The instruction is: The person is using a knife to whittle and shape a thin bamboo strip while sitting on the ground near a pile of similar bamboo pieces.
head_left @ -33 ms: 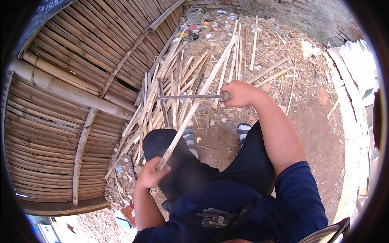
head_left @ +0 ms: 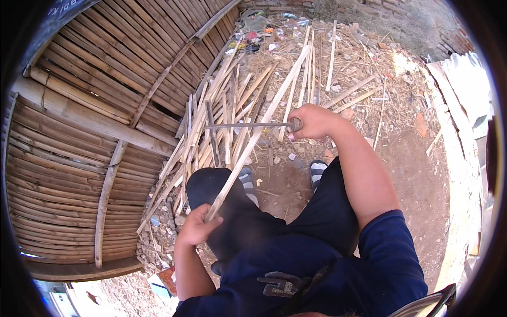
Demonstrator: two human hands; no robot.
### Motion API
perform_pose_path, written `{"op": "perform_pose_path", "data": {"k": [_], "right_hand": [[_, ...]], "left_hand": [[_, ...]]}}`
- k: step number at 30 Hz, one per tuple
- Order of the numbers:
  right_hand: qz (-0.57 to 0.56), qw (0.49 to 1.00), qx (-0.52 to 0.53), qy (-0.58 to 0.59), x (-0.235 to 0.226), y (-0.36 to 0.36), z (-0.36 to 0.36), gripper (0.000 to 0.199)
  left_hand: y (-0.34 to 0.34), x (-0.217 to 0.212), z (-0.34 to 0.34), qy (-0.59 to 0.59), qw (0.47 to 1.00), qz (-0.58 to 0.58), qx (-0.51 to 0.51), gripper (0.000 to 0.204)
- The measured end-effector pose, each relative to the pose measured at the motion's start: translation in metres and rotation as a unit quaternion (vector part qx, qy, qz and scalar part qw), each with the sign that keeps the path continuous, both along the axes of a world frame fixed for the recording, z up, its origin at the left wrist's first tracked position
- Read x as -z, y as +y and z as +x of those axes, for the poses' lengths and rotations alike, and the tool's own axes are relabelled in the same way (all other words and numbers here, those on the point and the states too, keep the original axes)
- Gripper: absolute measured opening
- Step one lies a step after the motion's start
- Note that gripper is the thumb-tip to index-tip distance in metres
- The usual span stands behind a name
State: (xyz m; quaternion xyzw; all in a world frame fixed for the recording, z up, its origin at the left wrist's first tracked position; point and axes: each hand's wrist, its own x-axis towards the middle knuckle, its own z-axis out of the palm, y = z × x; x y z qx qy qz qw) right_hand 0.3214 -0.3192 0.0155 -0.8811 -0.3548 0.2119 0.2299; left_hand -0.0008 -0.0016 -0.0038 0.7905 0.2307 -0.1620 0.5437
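My left hand (head_left: 196, 227) is closed round the near end of a long pale bamboo strip (head_left: 268, 112), by my left knee. The strip slants up and away to the right, its far end over the littered ground. My right hand (head_left: 313, 121) grips the short handle of a long knife (head_left: 248, 125). The narrow dark blade points left and lies crosswise over the middle of the strip; whether it touches or bites in, I cannot tell. Behind the blade, a heap of bamboo strips (head_left: 232, 100) spreads over the ground.
A slatted bamboo wall (head_left: 100, 79) with poles rises on my left. Bits of rubbish (head_left: 253, 36) and rubble lie at the far end, before a brick wall (head_left: 391, 6). My sandalled feet (head_left: 318, 171) stand on bare earth. A pale ledge (head_left: 458, 158) runs along the right.
The knife and my right hand have shifted very slightly to the right. My left hand and the bamboo strip stay where they were.
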Motion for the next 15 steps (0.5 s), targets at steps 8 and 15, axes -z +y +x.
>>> {"op": "perform_pose_path", "data": {"k": [8, 15], "right_hand": [[0.023, 0.996, 0.078, -0.018, 0.017, -0.020, 0.024, 0.050], [0.057, 0.997, 0.029, -0.051, 0.023, -0.008, 0.014, 0.048]], "left_hand": [[-0.004, -0.003, 0.003, 0.003, 1.000, -0.005, -0.003, 0.015], [-0.005, -0.001, 0.002, -0.009, 1.000, -0.018, -0.016, 0.017]]}}
